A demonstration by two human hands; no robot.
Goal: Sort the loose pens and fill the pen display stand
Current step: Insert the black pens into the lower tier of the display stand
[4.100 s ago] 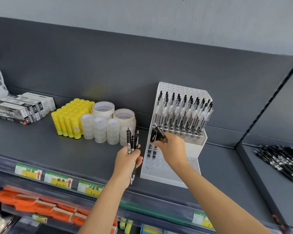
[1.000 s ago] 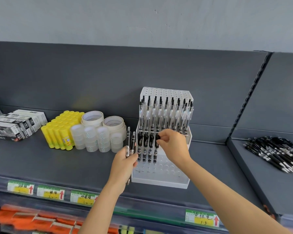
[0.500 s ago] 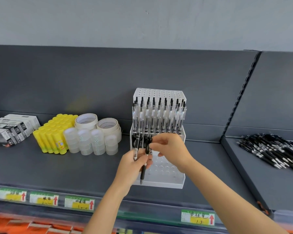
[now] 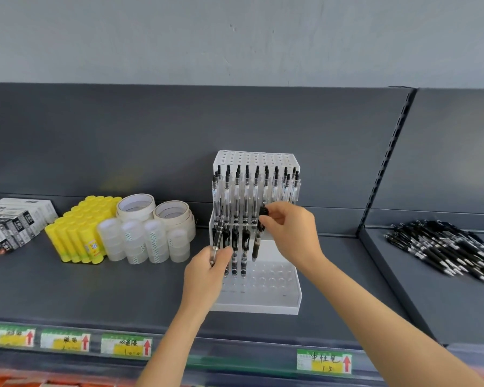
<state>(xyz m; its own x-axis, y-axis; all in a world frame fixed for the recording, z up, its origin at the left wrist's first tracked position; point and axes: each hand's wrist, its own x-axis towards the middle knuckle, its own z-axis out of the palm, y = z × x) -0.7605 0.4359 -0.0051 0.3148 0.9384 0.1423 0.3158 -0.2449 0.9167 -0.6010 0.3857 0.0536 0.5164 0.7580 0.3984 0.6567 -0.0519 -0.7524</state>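
Note:
A white stepped pen display stand [image 4: 274,303] sits on the dark grey shelf. Its upper tier holds a full row of clear pens with black caps [image 4: 256,188]. Three black pens [image 4: 235,247] stand at the left of the lower tier. My right hand [image 4: 289,233] pinches the top of a black pen [image 4: 256,244] that hangs upright over the lower tier, just right of those three. My left hand [image 4: 207,272] grips one black pen [image 4: 218,238] upright at the stand's left front. A pile of loose black pens [image 4: 444,247] lies on the neighbouring shelf at the right.
Left of the stand are clear tape rolls [image 4: 143,244], two larger white tape rolls [image 4: 154,208], yellow glue sticks [image 4: 78,233] and white boxes [image 4: 9,222]. A slotted upright [image 4: 386,160] divides the two shelves. Price labels [image 4: 323,361] line the front edge.
My right hand took a pen from the left hand and carried it right, over the lower tier's fourth spot. The left hand now holds one pen. The view shifted slightly.

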